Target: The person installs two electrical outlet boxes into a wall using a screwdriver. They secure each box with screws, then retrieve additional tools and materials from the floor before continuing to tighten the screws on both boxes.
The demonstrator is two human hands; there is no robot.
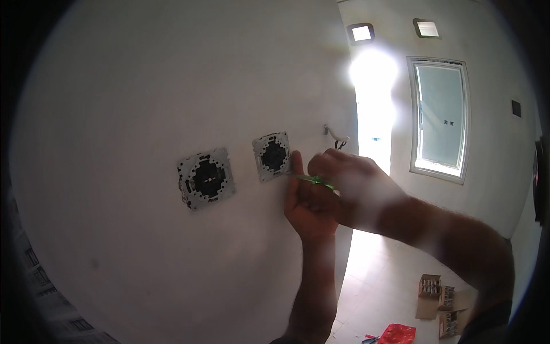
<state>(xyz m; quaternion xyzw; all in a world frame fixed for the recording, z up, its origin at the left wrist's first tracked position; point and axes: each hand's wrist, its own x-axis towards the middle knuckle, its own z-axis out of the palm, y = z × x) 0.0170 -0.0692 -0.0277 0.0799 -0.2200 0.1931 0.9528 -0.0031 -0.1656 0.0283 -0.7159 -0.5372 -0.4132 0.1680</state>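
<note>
Likely screwdriving step: right hand (364, 186) closed round green screwdriver (319, 181) at socket frame (272, 156) near wall's (143, 92) right edge; left hand (309, 205) half-curled, hold unclear. Next turn probably needed steady tip.

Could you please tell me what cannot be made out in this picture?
In the head view:
Green-handled screwdriver: its grip end, hidden by the right hand.
Doorway: what lies beyond, mostly lost in glare.
Cardboard boxes: their contents, too small to identify.
Dark object, far right: cut off by the rim.
</note>
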